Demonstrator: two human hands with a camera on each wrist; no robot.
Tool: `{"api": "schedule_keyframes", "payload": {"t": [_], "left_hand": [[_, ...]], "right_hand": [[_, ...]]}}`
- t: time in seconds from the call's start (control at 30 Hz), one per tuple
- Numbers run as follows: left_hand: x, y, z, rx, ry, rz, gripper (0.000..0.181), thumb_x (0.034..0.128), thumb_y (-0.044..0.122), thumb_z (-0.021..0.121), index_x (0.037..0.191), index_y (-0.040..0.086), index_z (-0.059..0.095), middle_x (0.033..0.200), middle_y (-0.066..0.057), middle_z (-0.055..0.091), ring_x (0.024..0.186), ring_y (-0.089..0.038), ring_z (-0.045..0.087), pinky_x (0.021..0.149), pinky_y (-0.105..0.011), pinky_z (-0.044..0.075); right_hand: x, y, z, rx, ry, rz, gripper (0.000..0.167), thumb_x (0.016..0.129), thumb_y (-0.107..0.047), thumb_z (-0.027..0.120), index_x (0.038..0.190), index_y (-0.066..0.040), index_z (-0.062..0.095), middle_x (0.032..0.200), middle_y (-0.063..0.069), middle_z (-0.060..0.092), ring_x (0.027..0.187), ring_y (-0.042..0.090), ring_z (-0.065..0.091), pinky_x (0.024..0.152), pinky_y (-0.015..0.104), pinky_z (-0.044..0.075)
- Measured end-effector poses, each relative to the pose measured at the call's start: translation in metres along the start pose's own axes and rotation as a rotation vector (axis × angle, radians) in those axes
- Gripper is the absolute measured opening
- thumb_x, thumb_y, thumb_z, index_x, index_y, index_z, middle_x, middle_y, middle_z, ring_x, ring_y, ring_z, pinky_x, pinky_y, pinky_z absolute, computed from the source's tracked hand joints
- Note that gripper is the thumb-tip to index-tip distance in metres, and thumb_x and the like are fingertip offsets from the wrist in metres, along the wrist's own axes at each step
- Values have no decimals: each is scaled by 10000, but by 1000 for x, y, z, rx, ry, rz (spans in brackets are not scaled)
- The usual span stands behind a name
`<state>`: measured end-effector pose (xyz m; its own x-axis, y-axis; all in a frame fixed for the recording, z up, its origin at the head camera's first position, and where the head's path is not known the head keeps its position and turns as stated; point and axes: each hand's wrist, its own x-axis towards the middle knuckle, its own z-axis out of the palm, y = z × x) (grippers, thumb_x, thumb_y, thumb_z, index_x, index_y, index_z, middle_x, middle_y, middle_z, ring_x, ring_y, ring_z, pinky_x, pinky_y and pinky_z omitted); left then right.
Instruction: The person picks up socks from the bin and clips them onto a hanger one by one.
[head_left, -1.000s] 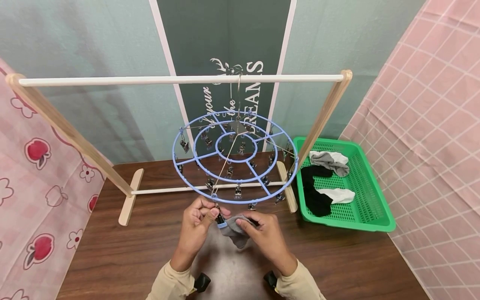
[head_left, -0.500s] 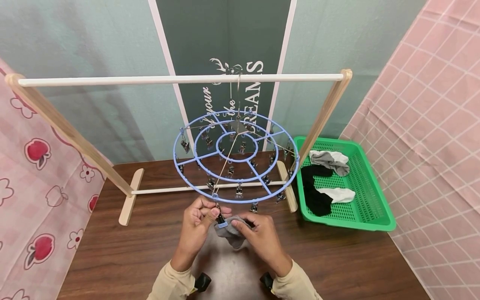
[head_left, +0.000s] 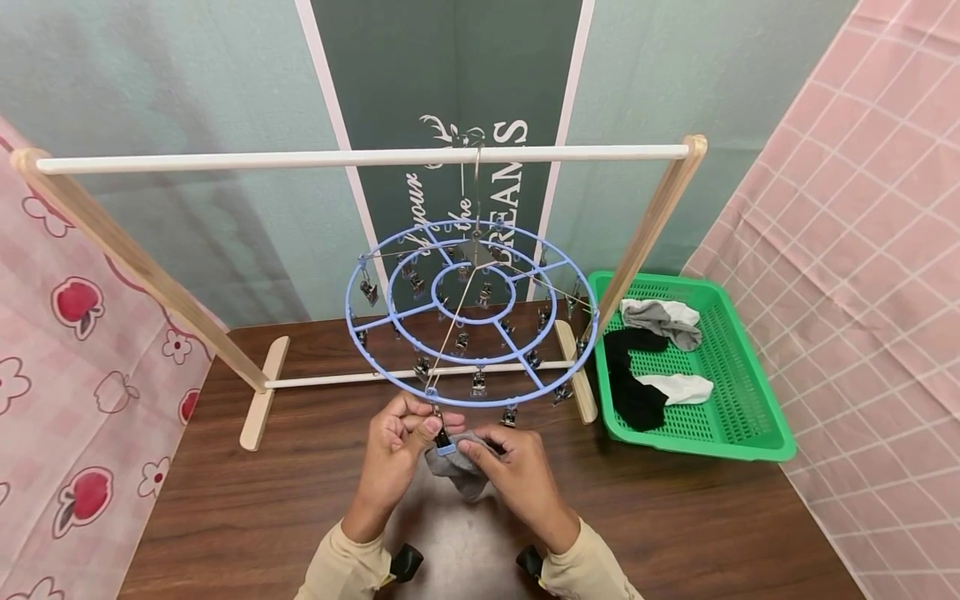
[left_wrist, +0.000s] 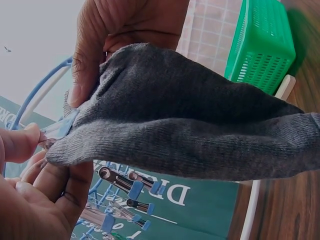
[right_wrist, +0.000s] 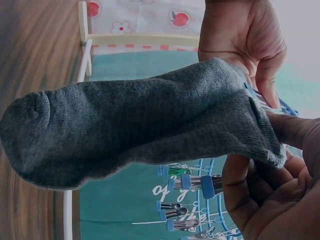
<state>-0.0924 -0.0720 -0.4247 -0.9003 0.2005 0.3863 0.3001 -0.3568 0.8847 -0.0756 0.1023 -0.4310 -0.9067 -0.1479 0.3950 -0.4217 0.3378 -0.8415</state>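
Observation:
A grey sock [head_left: 459, 481] hangs low in front of the round blue clip hanger [head_left: 378, 322]. My left hand [head_left: 390, 458] pinches a blue-tipped clip [head_left: 444, 442] at the hanger's near rim. My right hand [head_left: 527, 475] holds the sock by its cuff, thumb on top. In the left wrist view the clip's blue tip [left_wrist: 67, 126] lies against the cuff edge of the sock [left_wrist: 190, 125]; whether it bites the fabric is hard to tell. The right wrist view has the sock [right_wrist: 125, 127] stretched out toward its rounded toe, the hands meeting at the cuff.
The hanger hooks on the white bar [head_left: 225, 161] of a wooden stand [head_left: 142, 262]. Several other clips dangle from its rings. At right, a green basket [head_left: 757, 392] holds a black sock [head_left: 630, 387], a white sock [head_left: 678, 389] and grey-and-white socks [head_left: 660, 321].
The right hand has shifted slightly left, bringing the sock's cuff closer to the clip. The left hand stays on the clip, nearly still.

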Motion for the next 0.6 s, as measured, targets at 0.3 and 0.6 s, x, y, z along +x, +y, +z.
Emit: {"api": "schedule_keyframes", "payload": {"t": [0.3,0.6], "left_hand": [[1,1,-1,-5,-17,23,196,940,-100,508,953,-220,354,900,-429,575,850,-231,710,800,-296,546],[0,4,-3,-28,13,3,202,917,-122,535,971,-232,374,887,-384,619,818,-272,713,769,-333,558]], "right_hand": [[-2,0,0,20,-16,16,79,855,-178,740,874,-102,745,792,-68,707,668,25,596,572,229,494],[-4,2,-3,61,-20,51,114,844,-113,743,923,-31,734,775,10,710,636,54,601,550,244,523]]}}
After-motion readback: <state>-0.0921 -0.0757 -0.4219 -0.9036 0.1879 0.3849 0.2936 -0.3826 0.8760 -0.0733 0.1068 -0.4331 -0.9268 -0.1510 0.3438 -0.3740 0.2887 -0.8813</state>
